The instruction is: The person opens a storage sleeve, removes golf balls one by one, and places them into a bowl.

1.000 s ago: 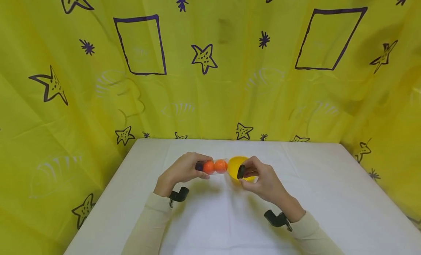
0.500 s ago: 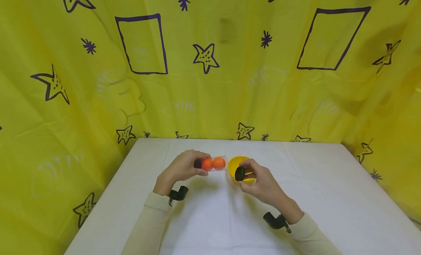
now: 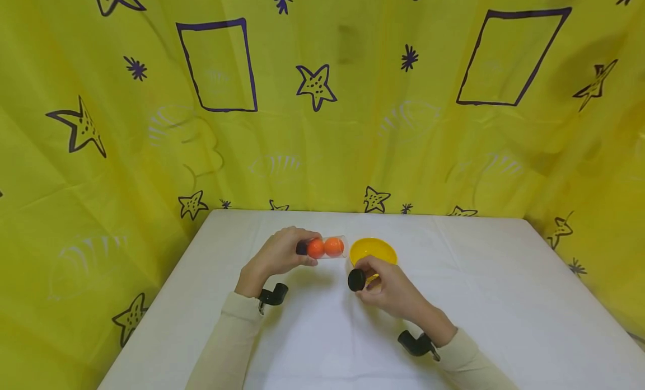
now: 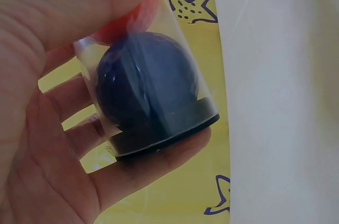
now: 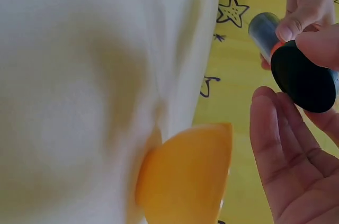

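Observation:
My left hand (image 3: 282,253) grips a clear plastic tube (image 3: 345,245) held sideways above the table. Inside the tube sit two orange balls (image 3: 333,247) and a dark blue ball (image 4: 148,81); the blue one lies against the black cap (image 4: 164,131) at the tube's left end. The tube's right end is uncapped. Between thumb and fingers, my right hand (image 3: 390,289) pinches a round black lid (image 3: 356,280), apart from the tube. Just behind the right hand stands a yellow bowl (image 3: 373,247), whose inside is partly hidden by the fingers.
A white cloth covers the table (image 3: 453,278). Beyond its far edge hangs a yellow curtain (image 3: 342,144) printed with stars and frames, which also runs along both sides. Each wrist carries a black camera mount (image 3: 274,294).
My right hand has moved left and toward me with the lid, turning its flat face to view and uncovering more of the bowl. The left hand and tube have shifted slightly up and left.

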{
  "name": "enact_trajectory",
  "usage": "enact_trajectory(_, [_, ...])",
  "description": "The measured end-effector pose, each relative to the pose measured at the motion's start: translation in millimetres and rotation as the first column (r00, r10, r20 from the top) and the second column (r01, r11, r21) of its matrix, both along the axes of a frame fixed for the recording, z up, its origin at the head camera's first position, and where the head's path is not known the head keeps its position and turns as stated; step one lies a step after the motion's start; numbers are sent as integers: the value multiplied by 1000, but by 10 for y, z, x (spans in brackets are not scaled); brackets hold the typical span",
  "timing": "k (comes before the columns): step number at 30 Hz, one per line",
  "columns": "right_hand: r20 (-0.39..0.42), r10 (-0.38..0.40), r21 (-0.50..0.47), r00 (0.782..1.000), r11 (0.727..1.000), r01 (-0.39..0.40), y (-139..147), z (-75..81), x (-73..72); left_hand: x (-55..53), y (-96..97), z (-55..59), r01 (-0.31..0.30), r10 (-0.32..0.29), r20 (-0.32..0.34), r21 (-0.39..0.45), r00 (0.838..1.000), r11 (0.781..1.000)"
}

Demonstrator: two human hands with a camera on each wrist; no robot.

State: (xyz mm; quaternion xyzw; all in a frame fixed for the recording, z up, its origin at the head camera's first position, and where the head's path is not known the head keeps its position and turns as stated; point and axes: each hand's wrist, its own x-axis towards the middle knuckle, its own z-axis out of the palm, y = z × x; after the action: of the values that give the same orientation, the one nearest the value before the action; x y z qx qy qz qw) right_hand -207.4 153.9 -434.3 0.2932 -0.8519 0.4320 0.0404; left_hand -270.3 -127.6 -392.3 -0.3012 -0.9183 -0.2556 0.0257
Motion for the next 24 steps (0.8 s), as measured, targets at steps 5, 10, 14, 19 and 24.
enact_trajectory(5, [42,15,49,999,999,-17,-44,-65,4,-1,-4,-5,-9,9,-12,-9,1000,1000])
enact_trajectory(10, [112,47,73,993,996,-55,-90,-120,14,-4,-3,-19,-11,10,-28,-9,1000,1000])
enact_trajectory(14, [134,56,108,989,992,-70,-111,-181,13,-17,-1,-35,-12,12,-32,-6,999,1000])
enact_trajectory(19, [188,31,169,982,984,-63,-145,-236,23,-15,3,-41,-17,17,-24,-5,1000,1000])
enact_trajectory(24, [198,-12,219,980,975,-33,-154,-262,26,-10,4,-34,-15,15,-13,1,1000,1000])
